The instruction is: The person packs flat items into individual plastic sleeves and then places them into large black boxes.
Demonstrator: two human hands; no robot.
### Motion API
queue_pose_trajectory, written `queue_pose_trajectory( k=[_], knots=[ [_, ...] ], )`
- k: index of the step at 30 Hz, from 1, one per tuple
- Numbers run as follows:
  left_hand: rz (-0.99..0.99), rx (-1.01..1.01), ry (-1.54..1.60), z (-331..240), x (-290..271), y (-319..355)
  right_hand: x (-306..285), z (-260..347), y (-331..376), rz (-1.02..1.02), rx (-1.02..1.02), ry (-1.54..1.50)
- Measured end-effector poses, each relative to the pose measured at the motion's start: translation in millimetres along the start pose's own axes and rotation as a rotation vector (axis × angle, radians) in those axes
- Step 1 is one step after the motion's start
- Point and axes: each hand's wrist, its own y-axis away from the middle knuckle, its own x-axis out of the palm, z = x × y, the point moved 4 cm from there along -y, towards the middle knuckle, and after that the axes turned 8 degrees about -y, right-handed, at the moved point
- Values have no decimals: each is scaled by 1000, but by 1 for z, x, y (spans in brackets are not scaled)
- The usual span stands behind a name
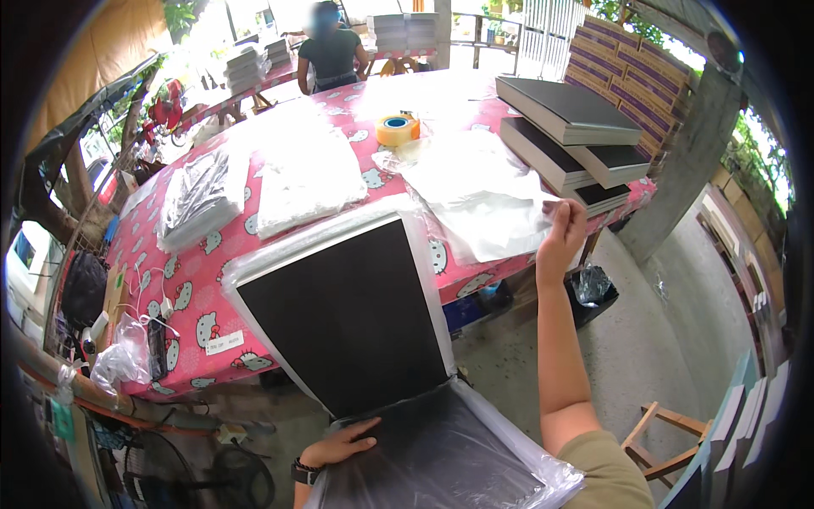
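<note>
Black board (348, 314) half inside clear plastic sleeve (458, 441), leaning off pink table (195, 288) edge toward lap. Left hand (343, 443) flat, fingers spread on sleeve mouth. Right hand (562, 231) pinches loose plastic sheet (483, 199) near stacked black books (577, 140). Best: keep sleeve mouth pinned, slide board straight, avoid corner snagging film.

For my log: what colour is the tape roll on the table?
The tape roll is tan with a blue core; head view.

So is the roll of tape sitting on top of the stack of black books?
No, the roll of tape lies on the pink tablecloth, left of the stack of black books.
</note>
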Motion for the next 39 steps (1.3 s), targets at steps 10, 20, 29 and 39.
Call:
queue_pose_trajectory(
  k=[10,20,29,39],
  knots=[
    [-583,648,207,-162,-87,42,93,130,184,1725,470,-324],
    [-873,375,653,-151,-82,15,117,110,174,911,983,-517],
    [-922,408,750,-136,-78,14,111,104,191,868,871,-302],
    [-880,501,797,-135,-71,-1,112,114,188,891,441,-90]
  ],
)
